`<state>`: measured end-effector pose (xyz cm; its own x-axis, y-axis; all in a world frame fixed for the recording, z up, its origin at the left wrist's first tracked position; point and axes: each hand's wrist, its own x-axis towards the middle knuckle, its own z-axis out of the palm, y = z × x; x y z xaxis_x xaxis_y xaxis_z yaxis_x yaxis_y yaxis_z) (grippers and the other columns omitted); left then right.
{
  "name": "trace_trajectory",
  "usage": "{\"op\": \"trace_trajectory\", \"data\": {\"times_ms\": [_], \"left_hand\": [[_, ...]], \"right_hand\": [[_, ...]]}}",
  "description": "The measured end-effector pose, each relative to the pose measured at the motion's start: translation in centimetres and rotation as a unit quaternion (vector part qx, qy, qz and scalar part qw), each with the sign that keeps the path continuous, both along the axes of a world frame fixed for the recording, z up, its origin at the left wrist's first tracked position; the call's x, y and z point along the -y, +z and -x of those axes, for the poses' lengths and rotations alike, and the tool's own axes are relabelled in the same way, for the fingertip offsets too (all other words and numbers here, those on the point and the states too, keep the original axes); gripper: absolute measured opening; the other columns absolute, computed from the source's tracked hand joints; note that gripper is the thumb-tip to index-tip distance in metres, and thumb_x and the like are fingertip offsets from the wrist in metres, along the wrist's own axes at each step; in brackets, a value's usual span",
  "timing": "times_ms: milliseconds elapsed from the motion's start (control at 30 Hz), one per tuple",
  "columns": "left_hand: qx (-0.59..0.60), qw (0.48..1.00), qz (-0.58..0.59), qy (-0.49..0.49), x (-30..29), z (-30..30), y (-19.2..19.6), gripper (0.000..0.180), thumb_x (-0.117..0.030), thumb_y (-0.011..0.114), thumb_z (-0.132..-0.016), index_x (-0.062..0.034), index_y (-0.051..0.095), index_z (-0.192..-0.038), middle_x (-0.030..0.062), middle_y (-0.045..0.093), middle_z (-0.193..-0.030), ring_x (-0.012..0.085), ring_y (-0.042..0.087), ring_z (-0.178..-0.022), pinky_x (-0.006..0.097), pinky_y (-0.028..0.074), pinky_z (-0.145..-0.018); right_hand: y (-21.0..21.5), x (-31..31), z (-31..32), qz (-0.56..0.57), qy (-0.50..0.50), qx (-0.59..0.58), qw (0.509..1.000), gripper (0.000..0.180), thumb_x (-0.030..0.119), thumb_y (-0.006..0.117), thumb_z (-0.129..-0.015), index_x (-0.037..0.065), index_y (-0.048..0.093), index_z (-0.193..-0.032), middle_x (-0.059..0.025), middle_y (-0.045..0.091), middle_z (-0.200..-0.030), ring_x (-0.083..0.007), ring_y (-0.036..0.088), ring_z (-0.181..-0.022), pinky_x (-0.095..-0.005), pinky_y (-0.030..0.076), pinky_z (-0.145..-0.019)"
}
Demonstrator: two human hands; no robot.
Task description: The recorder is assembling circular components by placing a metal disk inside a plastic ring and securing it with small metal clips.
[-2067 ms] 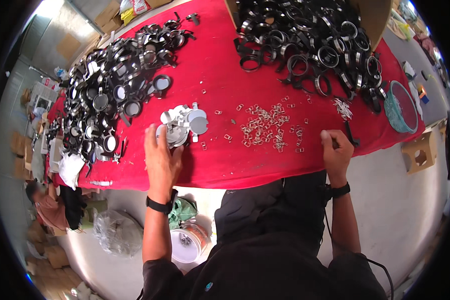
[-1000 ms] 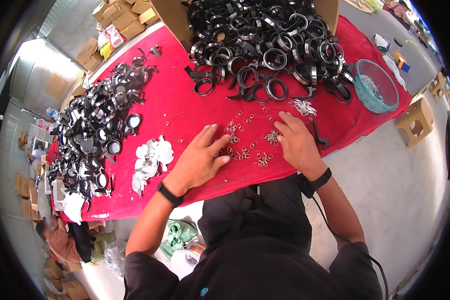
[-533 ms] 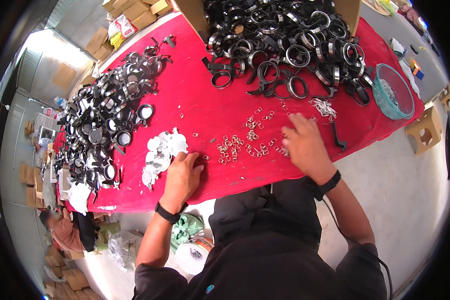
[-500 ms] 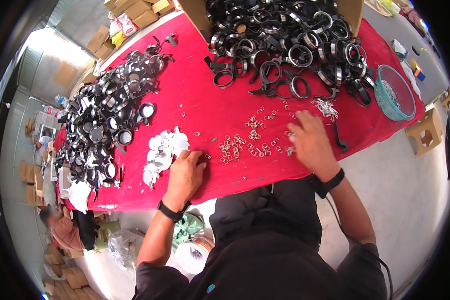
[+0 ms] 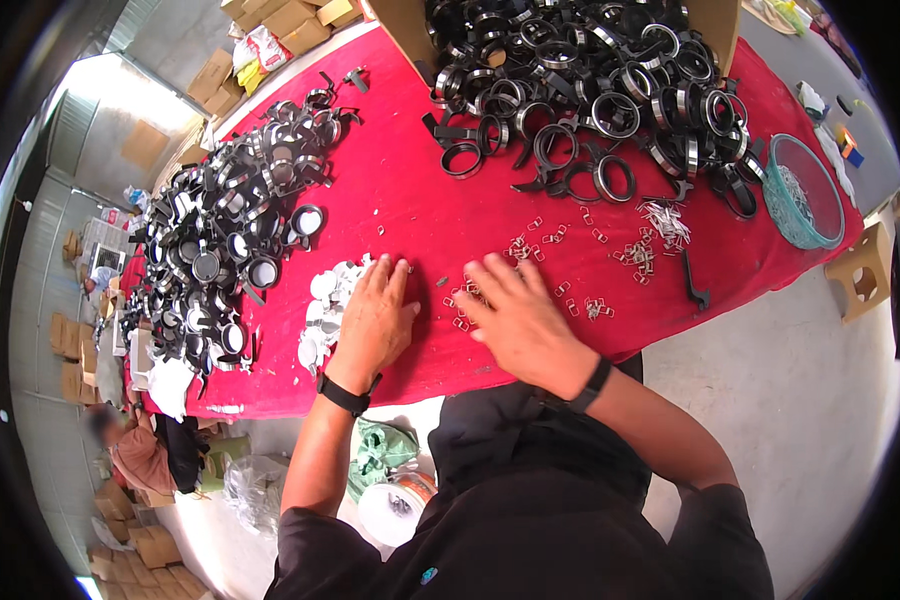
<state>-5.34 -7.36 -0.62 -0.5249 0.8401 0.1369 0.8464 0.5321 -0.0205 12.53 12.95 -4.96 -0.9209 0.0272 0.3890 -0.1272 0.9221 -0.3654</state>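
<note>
Right hand (image 5: 525, 328), fingers splayed, over metal clips (image 5: 522, 250); left hand (image 5: 375, 322) loosely spread, pale discs (image 5: 324, 287) at its 10 o'clock. Undersides hidden, holds unclear. Overwide sweep could mix clips into discs.

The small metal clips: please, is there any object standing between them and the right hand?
Nothing visible stands in the way. The right hand is over the red cloth, its fingers spread beside the nearest small metal clips. What lies under the palm is hidden.

Left fingers (image 5: 377, 282) extended forward, slightly apart; right fingers (image 5: 506, 281) spread, perhaps slightly bent.
</note>
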Motion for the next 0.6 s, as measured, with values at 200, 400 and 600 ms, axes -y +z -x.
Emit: {"op": "trace_trajectory", "data": {"times_ms": [200, 400, 600], "left_hand": [[0.119, 0.988, -0.029, -0.093, -1.3, -3.8, -1.3, 0.062, -0.007, 0.074, -0.1, -0.0003, 0.06, -0.159, 0.0263, 0.057, -0.166, 0.0434, 0.056, -0.154, 0.048, 0.048, -0.129], [0.141, 0.98, -0.064, -0.124, -1.6, -1.7, -1.0, 0.058, -0.005, 0.072, -0.101, 0.0003, 0.062, -0.157, 0.0272, 0.055, -0.167, 0.0458, 0.052, -0.157, 0.051, 0.045, -0.132], [-0.022, 1.0, -0.021, 0.003, -1.5, 9.8, -2.2, 0.052, -0.003, 0.07, -0.097, -0.0036, 0.067, -0.149, 0.0278, 0.068, -0.147, 0.0461, 0.07, -0.127, 0.052, 0.059, -0.11]], "right_hand": [[-1.2, -2.2, 0.4, -0.041, 0.001, 0.046, 0.998, 0.05, 0.037, 0.069, -0.109, 0.011, 0.069, -0.152, -0.0176, 0.059, -0.165, -0.0378, 0.047, -0.159, -0.0695, 0.026, -0.132], [0.1, -8.6, -4.6, -0.083, -0.18, 0.071, 0.978, 0.047, 0.027, 0.073, -0.105, 0.006, 0.071, -0.148, -0.0238, 0.059, -0.162, -0.0426, 0.05, -0.156, -0.0671, 0.032, -0.131], [1.0, -8.4, -6.6, 0.014, -0.151, -0.004, 0.988, 0.042, 0.018, 0.075, -0.099, 0.0, 0.072, -0.137, -0.0277, 0.061, -0.155, -0.0466, 0.055, -0.148, -0.0639, 0.038, -0.128]]}}
